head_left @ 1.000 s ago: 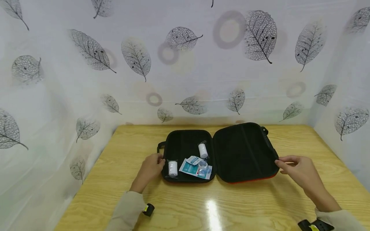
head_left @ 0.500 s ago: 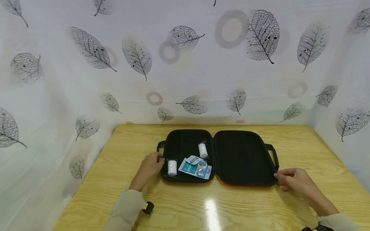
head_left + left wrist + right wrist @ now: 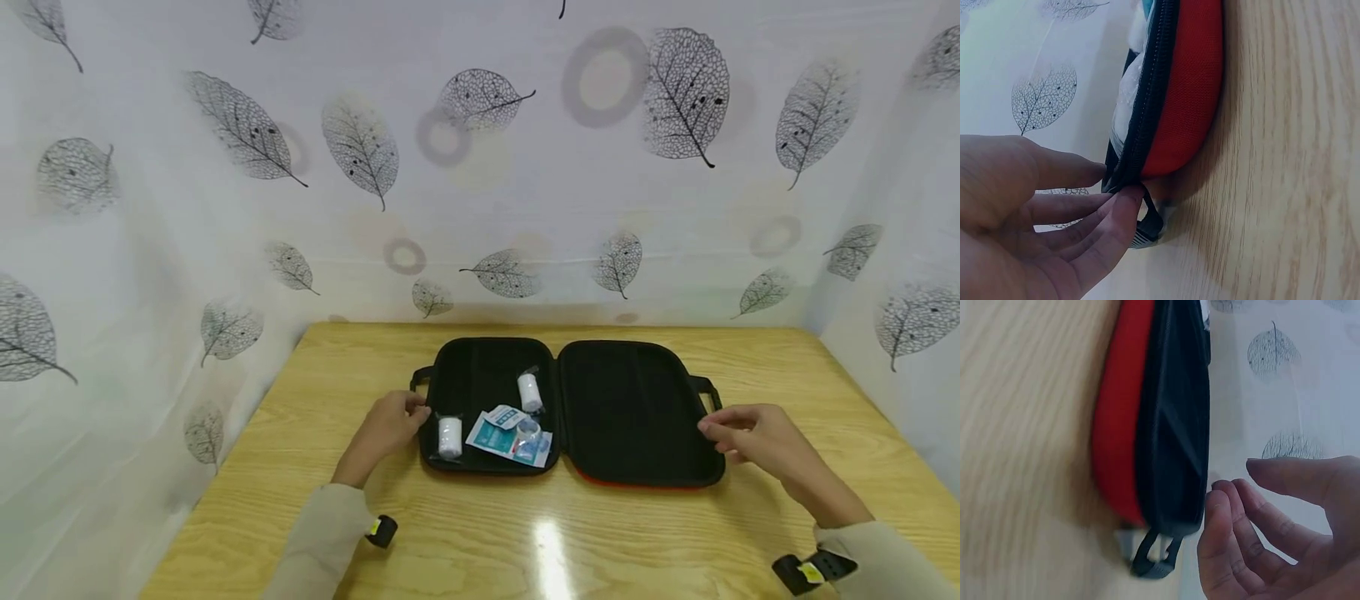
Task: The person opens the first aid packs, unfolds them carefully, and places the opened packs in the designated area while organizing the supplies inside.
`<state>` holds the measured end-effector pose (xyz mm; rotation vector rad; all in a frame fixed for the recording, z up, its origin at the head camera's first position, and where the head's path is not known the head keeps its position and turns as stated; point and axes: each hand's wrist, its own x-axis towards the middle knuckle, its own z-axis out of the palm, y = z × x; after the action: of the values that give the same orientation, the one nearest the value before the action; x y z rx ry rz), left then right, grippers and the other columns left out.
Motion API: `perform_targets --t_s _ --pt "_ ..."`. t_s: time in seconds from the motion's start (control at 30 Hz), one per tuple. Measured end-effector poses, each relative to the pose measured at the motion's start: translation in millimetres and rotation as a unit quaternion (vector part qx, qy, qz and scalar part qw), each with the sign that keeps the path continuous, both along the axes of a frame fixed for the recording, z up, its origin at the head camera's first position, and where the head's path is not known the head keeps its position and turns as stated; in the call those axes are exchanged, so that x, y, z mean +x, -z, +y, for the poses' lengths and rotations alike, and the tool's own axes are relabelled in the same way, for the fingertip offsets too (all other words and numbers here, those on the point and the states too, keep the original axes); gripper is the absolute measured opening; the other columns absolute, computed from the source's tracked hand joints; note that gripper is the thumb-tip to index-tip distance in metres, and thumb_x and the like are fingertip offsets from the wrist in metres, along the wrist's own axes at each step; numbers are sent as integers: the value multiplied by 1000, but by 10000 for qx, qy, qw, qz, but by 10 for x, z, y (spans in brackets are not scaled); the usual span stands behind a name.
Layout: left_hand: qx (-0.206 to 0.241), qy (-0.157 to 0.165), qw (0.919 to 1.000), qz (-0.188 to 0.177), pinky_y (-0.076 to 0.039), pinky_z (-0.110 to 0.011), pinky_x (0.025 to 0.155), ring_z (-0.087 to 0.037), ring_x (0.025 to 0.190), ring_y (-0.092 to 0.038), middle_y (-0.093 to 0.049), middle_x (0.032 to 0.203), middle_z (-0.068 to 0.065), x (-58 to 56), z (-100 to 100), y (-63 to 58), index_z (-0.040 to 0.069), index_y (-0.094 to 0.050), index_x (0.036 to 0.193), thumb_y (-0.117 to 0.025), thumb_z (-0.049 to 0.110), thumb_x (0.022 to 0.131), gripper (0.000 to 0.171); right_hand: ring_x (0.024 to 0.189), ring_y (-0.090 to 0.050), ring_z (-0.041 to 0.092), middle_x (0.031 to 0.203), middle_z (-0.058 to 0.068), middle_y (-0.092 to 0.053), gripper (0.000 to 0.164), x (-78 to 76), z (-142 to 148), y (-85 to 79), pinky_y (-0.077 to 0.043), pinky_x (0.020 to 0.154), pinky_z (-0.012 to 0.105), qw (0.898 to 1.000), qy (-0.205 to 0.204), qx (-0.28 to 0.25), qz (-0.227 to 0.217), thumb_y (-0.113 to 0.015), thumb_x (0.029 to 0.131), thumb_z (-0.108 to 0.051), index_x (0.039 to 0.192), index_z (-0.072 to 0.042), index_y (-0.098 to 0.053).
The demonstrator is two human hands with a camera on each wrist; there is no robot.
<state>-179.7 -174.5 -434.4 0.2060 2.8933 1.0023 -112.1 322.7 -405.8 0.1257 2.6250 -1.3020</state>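
A red zip case with black lining lies unfolded on the table, its left half (image 3: 461, 379) and right half (image 3: 630, 408) both flat. The left half holds two white wrapped rolls (image 3: 450, 437) (image 3: 529, 392), blue-and-white packets (image 3: 495, 437) and a small clear-wrapped item (image 3: 528, 431). At the case's left edge, my left hand (image 3: 387, 429) pinches the zipped rim near the handle; the left wrist view shows thumb and fingers (image 3: 1125, 203) at that rim. My right hand (image 3: 761, 433) hovers by the right edge, apart from it, fingers loosely bent and holding nothing in the right wrist view.
The wooden table (image 3: 465, 533) extends around the case. A leaf-printed white curtain (image 3: 480, 192) hangs behind and along both sides. Strap handles stick out from the case's left (image 3: 420, 377) and right (image 3: 707, 387) ends.
The right half of the case, tilted up a second ago, has come down flat on the table. My right hand has let go of its edge and risen slightly. My left hand stays put.
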Motion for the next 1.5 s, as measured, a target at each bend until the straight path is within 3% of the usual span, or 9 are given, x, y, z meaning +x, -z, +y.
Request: perform_targets --t_s 0.23,0.57,0.87,1.17,1.37,1.5 --pt "104 -175 9994 -287 -55 -40 80 -24 92 -66 -71 100 -13 -66 12 17 -6 -70 115 -67 12 97 26 86 -66 22 103 13 -70 42 -222 -390 -86 -58 68 32 9988 -407 -124 243 -67 99 -29 120 8 -67" --pt "253 -493 9980 -290 -57 -37 73 -19 81 -68 -74 95 -12 -155 71 16 -5 -73 111 -72 14 95 25 83 -68 24 103 15 -72 30 -524 -878 -167 -59 68 35 9946 -799 -422 511 -70 97 -21 112 5 -72" --pt "490 -851 9949 -245 -56 -32 62 -14 62 -68 -75 83 -7 -182 78 23 -3 -75 102 -79 14 88 22 78 -69 22 95 11 -73 22 -726 -1252 -39 -59 68 35 9928 -946 -576 447 -73 95 -17 105 2 -76" --pt "495 -835 9948 -313 -57 -32 61 -16 63 -69 -75 86 -10 -191 84 5 -5 -75 104 -79 12 88 24 71 -65 18 90 6 -73 15 -817 -1546 118 -56 61 32 9932 -1025 -412 367 -74 93 -15 98 -2 -79" --pt "452 -766 9954 -345 -58 -33 64 -16 64 -70 -76 89 -10 -199 76 24 -4 -74 107 -79 14 89 26 60 -55 16 78 4 -69 11 -838 -1674 175 -44 50 27 9937 -1029 -282 344 -74 92 -15 92 -5 -80" --pt "463 -758 9953 -378 -59 -34 65 -16 64 -70 -76 88 -9 -200 75 28 -4 -74 107 -79 14 89 26 67 -58 16 80 4 -69 10 -840 -1733 201 -50 56 30 9939 -1024 -47 402 -77 90 -16 88 -6 -81"
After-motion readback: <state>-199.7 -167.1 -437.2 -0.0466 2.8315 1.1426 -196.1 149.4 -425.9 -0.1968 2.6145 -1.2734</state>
